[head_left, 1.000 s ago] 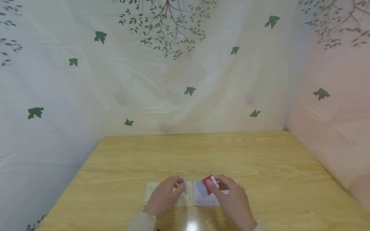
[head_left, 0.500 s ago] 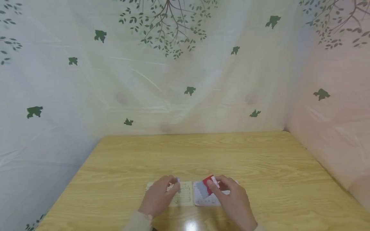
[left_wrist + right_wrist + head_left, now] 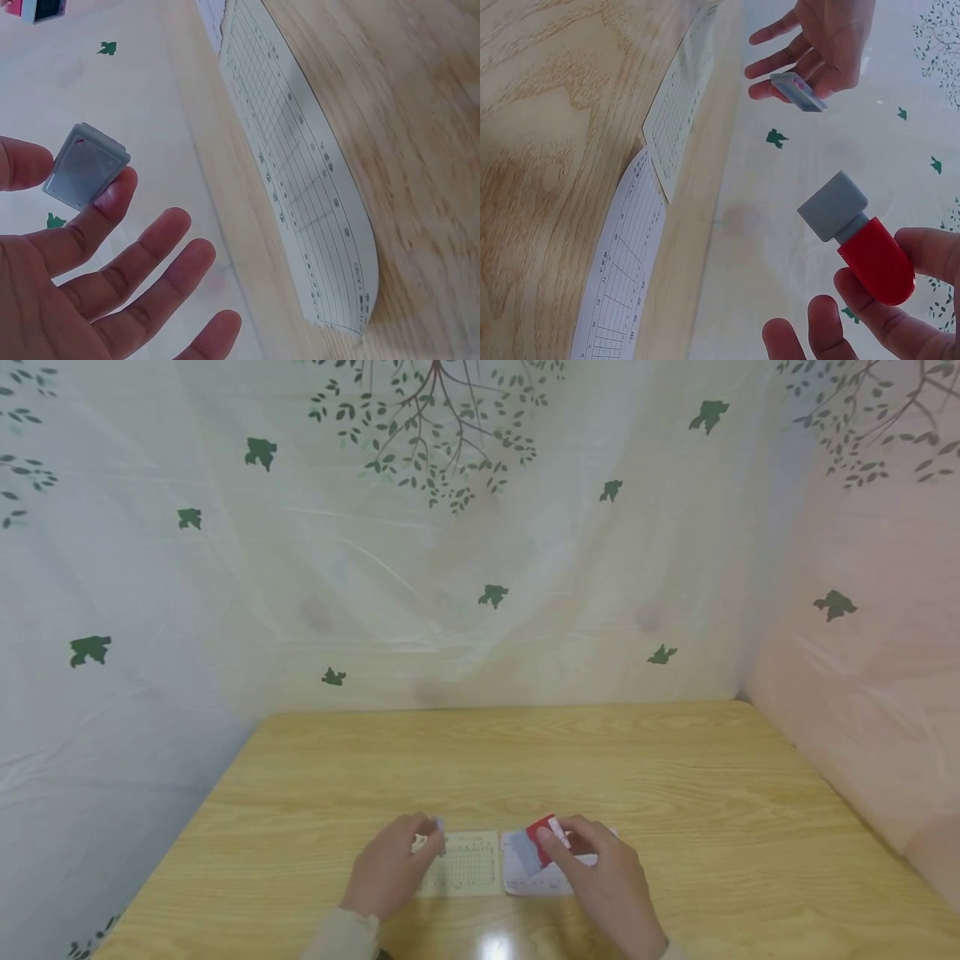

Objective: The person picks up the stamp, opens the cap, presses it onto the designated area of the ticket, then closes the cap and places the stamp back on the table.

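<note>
My left hand (image 3: 390,872) pinches a small translucent grey cap (image 3: 82,166) between thumb and index finger, its other fingers spread loosely. It hovers over the left part of a pale yellow printed form (image 3: 472,867). My right hand (image 3: 611,885) holds a stamp (image 3: 877,259) by its rounded red handle, between thumb and fingers. The stamp's square grey head tilts down to the left, above a white printed form (image 3: 536,883). Part of the stamp's dark face shows at the top corner of the left wrist view. Cap and stamp are apart.
Both forms lie side by side on a wood-grain table (image 3: 480,760), near its front. A pale curtain (image 3: 420,568) printed with green birds and branches hangs behind the table and along its sides.
My left hand has moved left with the cap, away from the stamp, uncovering more of the yellow form. The right hand and stamp have stayed nearly still.
</note>
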A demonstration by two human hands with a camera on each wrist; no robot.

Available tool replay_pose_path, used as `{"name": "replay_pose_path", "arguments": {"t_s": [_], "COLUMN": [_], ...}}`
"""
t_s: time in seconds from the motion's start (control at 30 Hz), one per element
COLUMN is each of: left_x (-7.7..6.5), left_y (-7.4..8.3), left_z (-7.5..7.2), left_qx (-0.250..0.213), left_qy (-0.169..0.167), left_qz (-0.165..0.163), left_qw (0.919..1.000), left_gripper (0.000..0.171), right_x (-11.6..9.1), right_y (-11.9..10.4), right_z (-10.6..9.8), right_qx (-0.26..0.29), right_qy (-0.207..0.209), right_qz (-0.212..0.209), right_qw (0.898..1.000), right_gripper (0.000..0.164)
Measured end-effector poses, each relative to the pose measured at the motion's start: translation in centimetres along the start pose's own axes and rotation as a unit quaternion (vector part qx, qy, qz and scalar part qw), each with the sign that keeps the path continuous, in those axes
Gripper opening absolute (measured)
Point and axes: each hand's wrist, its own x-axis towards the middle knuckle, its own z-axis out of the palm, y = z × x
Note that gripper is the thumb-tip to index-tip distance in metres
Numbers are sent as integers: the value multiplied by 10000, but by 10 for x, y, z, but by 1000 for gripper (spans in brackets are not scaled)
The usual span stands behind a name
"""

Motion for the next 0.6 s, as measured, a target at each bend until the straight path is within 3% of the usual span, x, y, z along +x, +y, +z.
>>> {"name": "replay_pose_path", "arguments": {"t_s": [0.2, 0.6], "left_x": [1, 3], "left_y": [-5, -15], "left_z": [-2, -6], "left_qx": [149, 207], "left_qy": [23, -138], "left_qz": [-153, -514], "left_qw": [9998, 9984], "left_gripper": [26, 32], "right_x": [1, 1], "right_y": [1, 3], "right_z": [0, 0], "right_qx": [50, -33], "right_qy": [-7, 88], "right_qz": [83, -159], "right_qw": [10000, 9998], "right_gripper": [39, 39]}}
